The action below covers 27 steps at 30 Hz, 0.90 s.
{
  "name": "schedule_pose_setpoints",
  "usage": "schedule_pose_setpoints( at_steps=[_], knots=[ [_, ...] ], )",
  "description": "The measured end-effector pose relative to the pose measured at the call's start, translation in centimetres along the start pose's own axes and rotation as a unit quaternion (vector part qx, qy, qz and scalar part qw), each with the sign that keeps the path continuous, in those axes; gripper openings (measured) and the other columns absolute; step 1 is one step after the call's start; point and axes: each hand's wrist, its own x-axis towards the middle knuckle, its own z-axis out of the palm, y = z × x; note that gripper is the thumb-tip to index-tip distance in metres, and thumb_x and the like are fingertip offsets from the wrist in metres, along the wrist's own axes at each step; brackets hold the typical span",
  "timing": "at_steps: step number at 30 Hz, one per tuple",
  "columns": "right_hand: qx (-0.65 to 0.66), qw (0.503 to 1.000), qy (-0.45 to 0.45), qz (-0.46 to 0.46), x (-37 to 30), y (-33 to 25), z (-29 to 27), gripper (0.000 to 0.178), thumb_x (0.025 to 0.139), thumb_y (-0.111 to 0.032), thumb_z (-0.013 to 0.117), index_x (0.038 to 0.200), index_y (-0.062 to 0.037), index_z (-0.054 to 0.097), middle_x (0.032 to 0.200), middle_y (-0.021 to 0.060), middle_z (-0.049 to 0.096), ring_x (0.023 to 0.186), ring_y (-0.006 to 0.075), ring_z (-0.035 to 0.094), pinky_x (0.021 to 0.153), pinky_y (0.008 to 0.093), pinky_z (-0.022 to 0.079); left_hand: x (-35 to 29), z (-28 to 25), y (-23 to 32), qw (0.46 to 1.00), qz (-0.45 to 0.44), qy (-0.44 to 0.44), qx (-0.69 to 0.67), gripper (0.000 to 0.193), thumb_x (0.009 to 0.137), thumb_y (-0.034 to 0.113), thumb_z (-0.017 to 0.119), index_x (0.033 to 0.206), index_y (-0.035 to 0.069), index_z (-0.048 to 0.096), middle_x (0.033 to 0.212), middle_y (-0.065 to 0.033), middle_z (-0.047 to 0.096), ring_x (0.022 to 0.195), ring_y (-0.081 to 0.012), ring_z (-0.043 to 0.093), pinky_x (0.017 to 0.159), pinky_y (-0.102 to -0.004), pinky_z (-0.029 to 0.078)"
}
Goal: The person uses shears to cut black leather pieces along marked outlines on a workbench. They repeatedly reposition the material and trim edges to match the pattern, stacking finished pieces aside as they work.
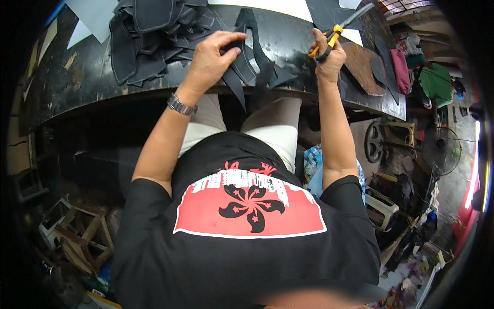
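My right hand (331, 57) is wrapped round scissors (337, 32) with yellow and black handles, raised over the table's front part. Their grey blades point away to the far right. My left hand (212, 57), with a metal watch at its wrist, hovers at or just over a black cut piece (244, 64) with a pale line along its edge. Thumb and forefinger are apart; the other fingers are curled and partly hidden. Between the hands lies a narrow black strip of scrap (261, 54), whose lower end reaches the table's front edge.
A heap of black stitched-edge pieces (149, 38) covers the table left of my left hand. Right of the scissors lies a worn brown board (363, 69) beside black sheet material. White sheets (267, 7) lie at the back. A fan (441, 150) stands at the right.
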Motion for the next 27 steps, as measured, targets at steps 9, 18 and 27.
schedule_pose_setpoints(
  at_steps=[9,18,27],
  knots=[
    [-0.037,0.998,0.051,0.024,1.9,3.0,-1.7,0.026,0.08,-0.022,0.081,0.079,-0.0035,0.063,0.063,0.001,0.058,0.052,0.0069,0.055,0.048,0.0196,0.043,0.3,-0.2,1.9,0.996,-0.077,-0.021,-0.027,0.028,0.082,0.003,0.068,0.111,0.005,0.069,0.101,-0.0089,0.065,0.082,-0.0177,0.065,0.07,-0.0262,0.052],
    [-0.06,0.997,0.045,0.033,1.7,2.5,-1.4,0.026,0.081,-0.025,0.081,0.081,-0.004,0.064,0.064,-0.0008,0.057,0.054,0.0051,0.054,0.05,0.0192,0.042,2.4,-2.3,2.8,0.985,-0.121,0.014,-0.124,0.032,0.082,-0.002,0.068,0.114,0.003,0.068,0.108,-0.0048,0.065,0.092,-0.0103,0.06,0.078,-0.0234,0.051],
    [-0.043,0.997,0.037,0.045,1.7,2.6,-1.4,0.028,0.08,-0.026,0.081,0.079,-0.004,0.064,0.063,-0.0007,0.056,0.053,0.0051,0.051,0.048,0.0203,0.04,11.6,-11.0,4.3,0.903,0.175,0.22,0.324,0.069,0.082,0.007,0.073,0.139,0.014,0.034,0.131,-0.016,0.055,0.118,-0.0263,0.054,0.104,-0.0376,0.04]
  ],
)
